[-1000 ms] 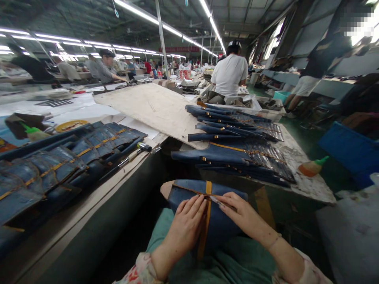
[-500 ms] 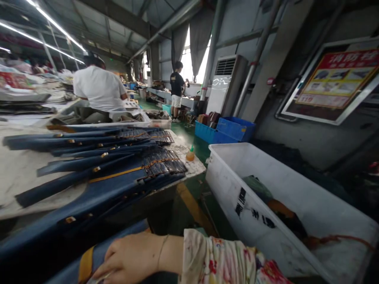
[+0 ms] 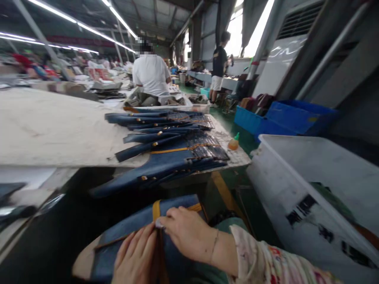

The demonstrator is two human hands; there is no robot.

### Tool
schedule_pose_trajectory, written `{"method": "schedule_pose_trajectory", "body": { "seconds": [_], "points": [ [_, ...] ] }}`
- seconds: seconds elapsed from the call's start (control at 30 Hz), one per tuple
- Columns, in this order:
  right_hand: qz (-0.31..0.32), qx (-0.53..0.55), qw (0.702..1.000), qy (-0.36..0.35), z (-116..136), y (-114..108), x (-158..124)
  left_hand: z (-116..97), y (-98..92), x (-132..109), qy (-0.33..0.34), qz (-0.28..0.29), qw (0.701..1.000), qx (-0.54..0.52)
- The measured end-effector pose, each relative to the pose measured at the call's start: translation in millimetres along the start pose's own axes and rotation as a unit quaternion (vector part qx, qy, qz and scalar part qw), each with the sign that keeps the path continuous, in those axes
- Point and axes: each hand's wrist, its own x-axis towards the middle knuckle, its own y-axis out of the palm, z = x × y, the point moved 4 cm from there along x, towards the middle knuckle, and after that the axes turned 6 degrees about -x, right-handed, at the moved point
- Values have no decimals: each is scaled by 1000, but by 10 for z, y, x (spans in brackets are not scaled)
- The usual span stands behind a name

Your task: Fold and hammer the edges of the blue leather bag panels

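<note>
Hands low in view, both down on a dark blue leather panel [image 3: 177,207] crossed by a narrow tan strap [image 3: 156,210], lying over a pale rounded board [image 3: 79,265] on the lap at bottom centre. Left hand [image 3: 134,256]: flat, fingers together, laid along the panel just left of the strap and bearing down on it. Right hand [image 3: 186,232]: curled, fingertips bunched on the strap where it crosses the panel; whether pinching a small tool or only the strap's edge, impossible to tell. Beyond, on the worn pale worktable [image 3: 44,130], a fanned stack of matching blue leather pieces [image 3: 171,154] with an orange squeeze bottle with a green cap [image 3: 233,142] near the corner; to the right, a large white plastic bin [image 3: 296,173] and blue plastic crates [image 3: 284,116]; farther off, a seated person in a white shirt [image 3: 151,75]. Likely trouble: strap creeping off its line if the flat hand eases up while the other pulls. Also possible: panel and board tipping off the lap, resting on no table, under uneven pressure. Further risk: fingertips packed tightly together at the crossing, easily nipped or scraped should a pointed tool be there.
</note>
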Motion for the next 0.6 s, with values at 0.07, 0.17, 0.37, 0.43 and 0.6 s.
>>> {"method": "schedule_pose_trajectory", "body": {
  "seconds": [0.07, 0.17, 0.37, 0.43, 0.6],
  "points": [
    [10, -4, 1000, -1, 28, -11, 30, -66, -73, 79, -47, 14, 999, -8],
    [20, -18, 1000, -8, 57, -6, 69, -144, -158, 172, -93, 23, 995, -34],
    [-38, 2, 999, -34, -69, 71, 34, -133, -275, 130, -131, 37, 990, -45],
    [-55, 45, 995, -64, -150, 50, 19, -85, -313, 77, -153, 28, 987, -35],
    [-68, 91, 983, -146, -141, -62, 31, -41, -355, -14, -175, 32, 984, -22]
  ]
}}
